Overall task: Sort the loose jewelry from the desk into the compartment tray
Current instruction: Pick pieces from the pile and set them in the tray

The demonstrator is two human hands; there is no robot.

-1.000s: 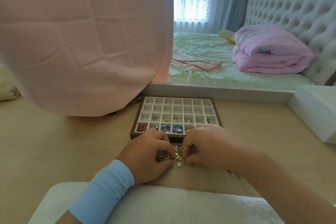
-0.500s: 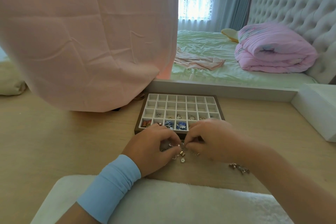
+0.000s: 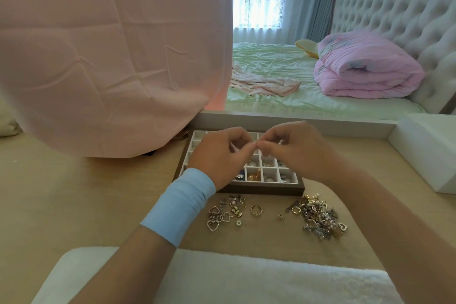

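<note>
The compartment tray (image 3: 269,190), brown-framed with white cells, lies on the desk; its front cells hold rings and small pieces. My left hand (image 3: 222,155) and my right hand (image 3: 293,150) hover over the tray with fingertips pinched together between them. Whatever tiny piece they pinch is hidden by the fingers. Loose jewelry lies on the desk in front of the tray: heart-shaped pieces (image 3: 218,216), a gold ring (image 3: 256,210), a small bead (image 3: 280,215) and a tangled pile (image 3: 318,215) at the right.
A pink cloth (image 3: 111,57) hangs over the desk at the back left, close to the tray. A white block (image 3: 429,153) sits at the right. A white fluffy pad (image 3: 222,279) lies along the near edge. A mirror behind shows a bed.
Both hands rose from the loose jewelry on the desk and moved back over the tray, fingertips still together. The loose pieces they covered are now exposed.
</note>
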